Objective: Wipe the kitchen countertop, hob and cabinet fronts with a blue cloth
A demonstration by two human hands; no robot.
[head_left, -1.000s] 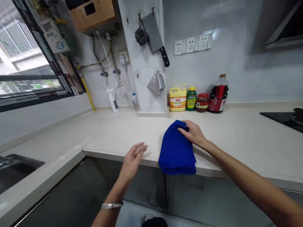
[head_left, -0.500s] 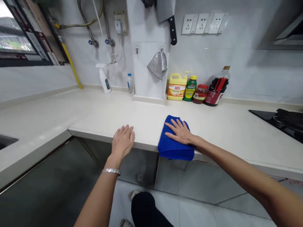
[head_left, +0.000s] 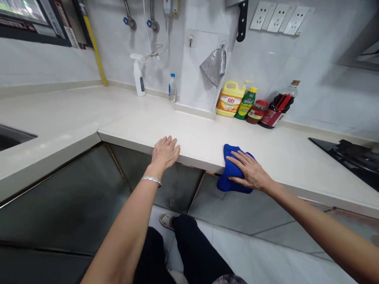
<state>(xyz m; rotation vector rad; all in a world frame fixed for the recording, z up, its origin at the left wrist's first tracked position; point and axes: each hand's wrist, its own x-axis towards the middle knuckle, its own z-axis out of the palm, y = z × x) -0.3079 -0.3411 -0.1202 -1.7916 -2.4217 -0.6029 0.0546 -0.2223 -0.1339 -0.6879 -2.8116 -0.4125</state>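
My right hand (head_left: 251, 171) lies with its fingers stretched out on a blue cloth (head_left: 232, 169). Part of that cloth rests on the white countertop (head_left: 195, 136), and its lower part hangs over the front edge. Some of the cloth is hidden beneath the palm and fingers. To the left, my left hand (head_left: 166, 152) rests on the counter's front edge, fingers extended and holding nothing. A silver bracelet circles the left wrist.
A white spray bottle (head_left: 138, 75) and a small water bottle (head_left: 172, 87) stand at the back. A yellow jug (head_left: 231, 100), green bottle (head_left: 246, 103), red-lidded jar (head_left: 257, 112) and dark sauce bottle (head_left: 278, 108) line the wall. A black cooktop (head_left: 349, 157) is at right.
The view has tilted downward and turned slightly. My right hand and the blue cloth have come toward the counter's front edge, with more cloth hanging over. My left hand stays at the edge.
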